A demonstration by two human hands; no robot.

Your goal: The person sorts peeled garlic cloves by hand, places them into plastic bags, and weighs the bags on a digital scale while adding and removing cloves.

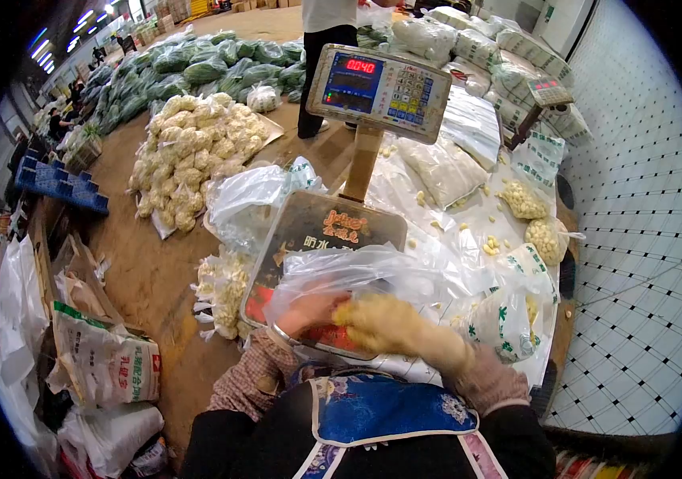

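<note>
Over the lower part of the scale's platform (pixel 277 271) lies a clear plastic bag (pixel 341 267). My left hand (pixel 311 311), bare with a bracelet at the wrist, is at the bag's near edge, its fingers partly covered by the plastic. Beside it, my right hand (pixel 369 323) wears a pale yellowish glove and is blurred by motion; whether it holds anything cannot be made out. The scale's display (pixel 381 88) shows red digits reading 0.040. Pale peeled pieces (pixel 491 243) lie scattered on white plastic to the right.
Bagged pale pieces (pixel 189 152) are heaped on the floor at left, with green vegetables in bags (pixel 189 72) behind. A person (pixel 329 56) stands beyond the scale. Filled bags (pixel 547 239) and a second scale (pixel 549 92) are at right. A printed sack (pixel 105 359) stands lower left.
</note>
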